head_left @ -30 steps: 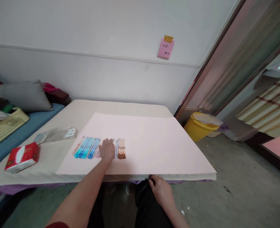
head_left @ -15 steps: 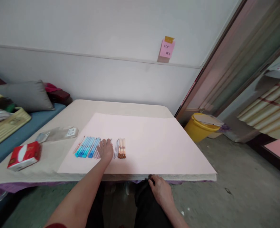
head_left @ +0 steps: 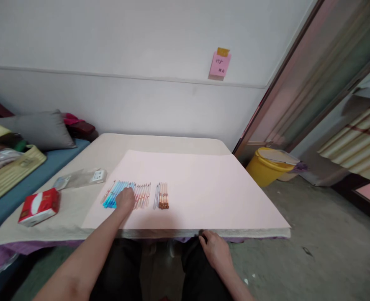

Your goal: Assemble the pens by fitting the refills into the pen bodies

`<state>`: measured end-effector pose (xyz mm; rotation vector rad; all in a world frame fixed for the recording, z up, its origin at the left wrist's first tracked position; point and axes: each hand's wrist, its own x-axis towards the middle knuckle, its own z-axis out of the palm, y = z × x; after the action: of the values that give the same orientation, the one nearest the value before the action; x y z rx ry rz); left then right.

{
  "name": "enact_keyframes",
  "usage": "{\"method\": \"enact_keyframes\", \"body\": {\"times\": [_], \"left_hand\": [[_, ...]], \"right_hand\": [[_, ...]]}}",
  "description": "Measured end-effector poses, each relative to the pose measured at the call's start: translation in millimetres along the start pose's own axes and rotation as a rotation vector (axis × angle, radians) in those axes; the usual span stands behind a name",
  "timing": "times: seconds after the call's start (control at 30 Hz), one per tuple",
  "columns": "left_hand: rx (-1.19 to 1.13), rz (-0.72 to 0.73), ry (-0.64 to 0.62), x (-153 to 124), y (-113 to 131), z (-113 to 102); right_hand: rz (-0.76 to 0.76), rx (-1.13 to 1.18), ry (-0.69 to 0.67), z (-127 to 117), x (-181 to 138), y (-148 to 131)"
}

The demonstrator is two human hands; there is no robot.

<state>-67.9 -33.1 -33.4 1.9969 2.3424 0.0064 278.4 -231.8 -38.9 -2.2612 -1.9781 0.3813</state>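
Note:
On a pale pink sheet (head_left: 204, 184) lies a row of slim pens or pencils. Blue ones (head_left: 112, 196) are at the left, pale ones with pink-red bands (head_left: 144, 195) in the middle. Across a gap lie a few greyish ones (head_left: 156, 196) and a bundle with orange-brown ends (head_left: 164, 196). My left hand (head_left: 126, 200) is on the row where blue meets pink, fingers curled down; what they grip, if anything, is hidden beneath it. My right hand (head_left: 214, 248) rests on my dark-trousered knee below the table edge, fingers loosely bent, holding nothing visible.
Left on the cream-covered table (head_left: 160, 142) are a red tissue pack (head_left: 39, 207) and a clear plastic bag (head_left: 81, 179). A grey pillow (head_left: 50, 129) and a yellow bag (head_left: 15, 177) lie beyond. A yellow bin (head_left: 265, 167) stands right; a pink note (head_left: 220, 65) hangs on the wall.
My left hand has moved left along the row, from spread fingers to curled ones, uncovering the pink-banded pens. My right hand stays on the knee. The view has shifted slightly.

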Motion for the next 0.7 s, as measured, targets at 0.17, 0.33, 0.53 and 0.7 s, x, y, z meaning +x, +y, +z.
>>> {"method": "enact_keyframes", "body": {"times": [0.17, 0.33, 0.53, 0.7], "left_hand": [[-0.011, -0.014, -0.049, 10, 7, -2], [-0.035, -0.047, -0.089, 20, 7, -4], [-0.070, -0.068, -0.099, 18, 3, -8], [-0.106, -0.085, -0.105, 18, 13, -18]], "right_hand": [[0.016, 0.001, -0.035, -3, -1, 0], [0.000, 0.006, -0.007, -3, -1, -2], [0.012, -0.008, -0.017, -3, -1, -2], [0.006, 0.002, -0.010, -2, 0, -2]]}}
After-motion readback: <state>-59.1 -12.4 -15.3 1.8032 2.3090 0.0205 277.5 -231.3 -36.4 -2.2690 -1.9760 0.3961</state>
